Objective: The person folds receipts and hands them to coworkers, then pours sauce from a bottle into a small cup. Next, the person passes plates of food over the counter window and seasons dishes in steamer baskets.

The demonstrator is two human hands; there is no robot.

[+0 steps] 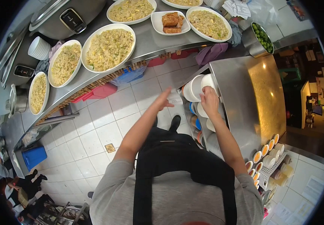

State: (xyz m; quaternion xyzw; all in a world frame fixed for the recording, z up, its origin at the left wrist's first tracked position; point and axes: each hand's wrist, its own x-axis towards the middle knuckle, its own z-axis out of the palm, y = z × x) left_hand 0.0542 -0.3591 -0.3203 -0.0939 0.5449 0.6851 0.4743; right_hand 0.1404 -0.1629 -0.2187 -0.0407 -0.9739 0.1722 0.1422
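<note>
Hands: right (209,100) grips bowl rim (208,80) (left (164,99) hovers free).

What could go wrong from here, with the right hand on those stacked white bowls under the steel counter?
1. The right hand grips one white bowl at the edge of the stacked white bowls; pulling it might drag the neighbours off the shelf onto the white tiled floor.
2. The left hand hangs open in mid-air, steadying nothing.
3. The bowl, lifted carelessly, may knock the steel counter edge.
</note>
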